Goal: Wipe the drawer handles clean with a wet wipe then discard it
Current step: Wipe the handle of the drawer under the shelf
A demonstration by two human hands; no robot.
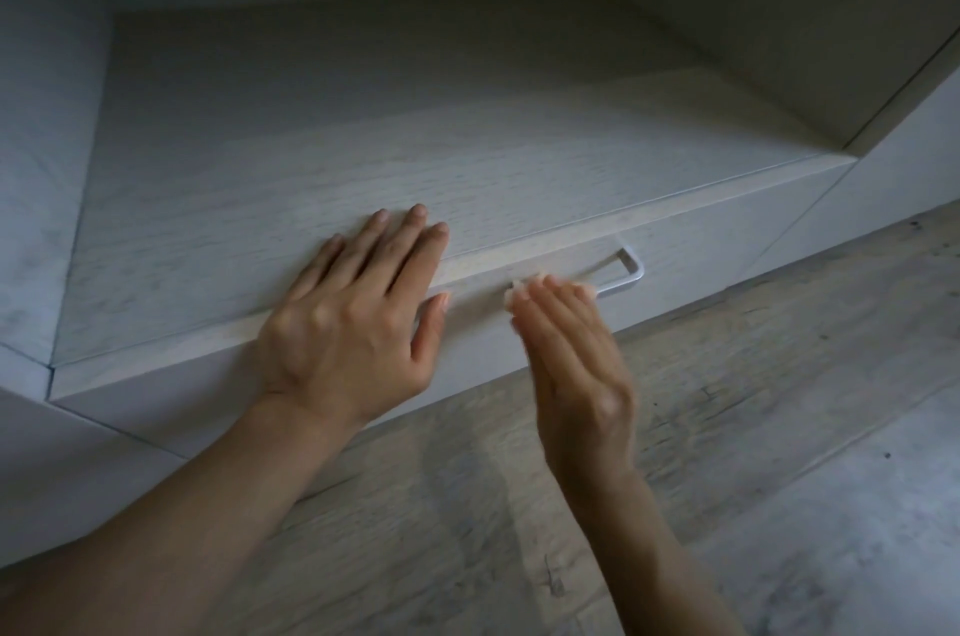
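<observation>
Bracing on cabinet top (363,142) with left hand (353,323), flat, fingers straight and spread, thumb hooked over front edge: probably to steady body and keep drawer (701,253) shut against rubbing. Pressing wet wipe (518,295) onto handle (631,272) with right hand (576,365), fingers straight, close together (thumb hidden, so pinch beneath not ruled out). Wipe trapped between fingertips and bar, white bits peeping out both sides. Right end of handle bare, just beyond fingertips.
</observation>
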